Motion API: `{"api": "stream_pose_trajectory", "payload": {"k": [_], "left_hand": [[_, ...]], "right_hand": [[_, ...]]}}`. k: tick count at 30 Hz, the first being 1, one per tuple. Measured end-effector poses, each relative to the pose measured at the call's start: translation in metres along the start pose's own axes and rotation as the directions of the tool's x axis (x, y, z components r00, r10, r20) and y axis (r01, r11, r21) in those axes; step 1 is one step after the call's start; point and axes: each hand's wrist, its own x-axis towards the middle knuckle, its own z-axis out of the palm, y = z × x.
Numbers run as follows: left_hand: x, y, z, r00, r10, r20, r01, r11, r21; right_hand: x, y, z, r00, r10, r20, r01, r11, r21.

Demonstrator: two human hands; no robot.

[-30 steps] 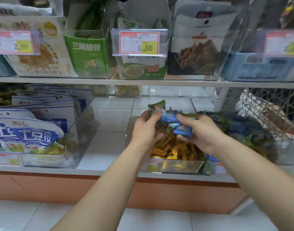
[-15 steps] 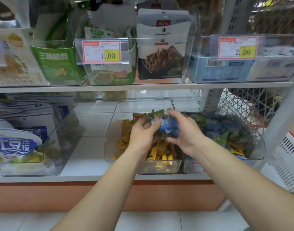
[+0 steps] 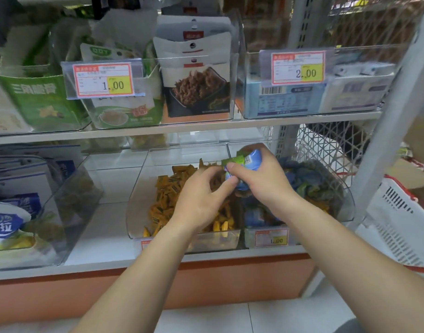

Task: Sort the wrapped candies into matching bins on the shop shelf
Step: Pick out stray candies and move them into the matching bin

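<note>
A clear bin point(image 3: 138, 212) on the lower shelf holds several orange-wrapped candies point(image 3: 167, 200). Right of it, a second clear bin point(image 3: 345, 203) holds blue and green wrapped candies point(image 3: 304, 179). My right hand point(image 3: 263, 181) grips a bunch of blue and green candies point(image 3: 247, 161) above the line between the two bins. My left hand point(image 3: 201, 198) hovers over the orange bin, its thumb and fingertips touching the lower edge of that bunch.
Price tags point(image 3: 271, 237) hang on the bin fronts. A bin of blue-white snack bags point(image 3: 11, 222) stands at the left. The upper shelf point(image 3: 182, 129) carries bins of packets. A white basket point(image 3: 398, 222) and a shelf post point(image 3: 384, 131) are at the right.
Both hands have shifted to the right with the bunch of candies, from over the orange bin toward the blue-green bin. The camera view has turned rightward too.
</note>
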Motion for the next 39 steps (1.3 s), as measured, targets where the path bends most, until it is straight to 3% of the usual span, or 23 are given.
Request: {"api": "stream_pose_trajectory", "payload": {"k": [2,5,8,10,12,13,15,18,21,24,26,30,33,36,39], "left_hand": [[0.001,-0.006,-0.001,1.000,0.011,0.026,-0.014,0.996,0.084],[0.002,-0.015,0.003,0.995,-0.041,0.093,0.013,0.958,0.288],[-0.001,-0.022,0.008,0.977,-0.121,0.175,0.041,0.915,0.402],[-0.002,-0.026,0.010,0.961,-0.157,0.228,0.045,0.900,0.433],[-0.003,-0.029,0.011,0.951,-0.165,0.262,0.030,0.891,0.453],[-0.003,-0.031,0.011,0.950,-0.159,0.270,0.021,0.891,0.453],[-0.002,-0.033,0.005,0.950,-0.149,0.274,0.014,0.898,0.439],[-0.002,-0.036,-0.014,0.957,-0.155,0.244,0.032,0.896,0.442],[-0.004,-0.045,-0.045,0.981,-0.122,0.154,0.046,0.905,0.423],[-0.010,-0.064,-0.081,0.996,-0.087,-0.021,0.086,0.865,0.494],[-0.017,-0.084,-0.101,0.986,-0.127,-0.104,0.165,0.788,0.594],[-0.036,-0.118,-0.118,0.934,-0.353,-0.046,0.332,0.815,0.475],[-0.043,-0.127,-0.116,0.932,-0.361,0.025,0.325,0.866,0.381],[-0.043,-0.129,-0.115,0.934,-0.356,0.027,0.326,0.879,0.348],[-0.043,-0.132,-0.115,0.934,-0.358,0.019,0.333,0.886,0.322]], "right_hand": [[0.005,0.003,-0.010,0.986,-0.163,-0.034,0.155,0.972,-0.177],[0.020,0.017,-0.027,0.920,-0.391,0.002,0.336,0.789,-0.514],[0.040,0.033,-0.043,0.891,-0.454,0.008,0.329,0.633,-0.701],[0.052,0.044,-0.051,0.943,-0.330,0.027,0.194,0.484,-0.853],[0.057,0.054,-0.055,0.996,-0.075,0.045,0.066,0.303,-0.951],[0.057,0.057,-0.055,0.998,0.035,0.042,0.031,0.267,-0.963],[0.059,0.056,-0.055,0.986,0.167,0.029,-0.016,0.265,-0.964],[0.063,0.041,-0.055,0.977,0.214,0.017,-0.048,0.292,-0.955],[0.058,0.020,-0.047,0.996,0.077,0.046,0.024,0.261,-0.965],[0.038,0.007,-0.015,0.980,-0.148,0.130,0.183,0.441,-0.879],[0.021,0.004,0.016,0.957,-0.191,0.219,0.289,0.550,-0.784],[-0.005,0.008,0.078,0.858,-0.128,0.498,0.446,0.669,-0.595],[-0.007,0.019,0.115,0.783,-0.037,0.621,0.429,0.755,-0.496],[0.000,0.030,0.148,0.704,0.049,0.709,0.445,0.747,-0.493],[0.010,0.041,0.169,0.567,0.256,0.783,0.479,0.671,-0.566]]}}
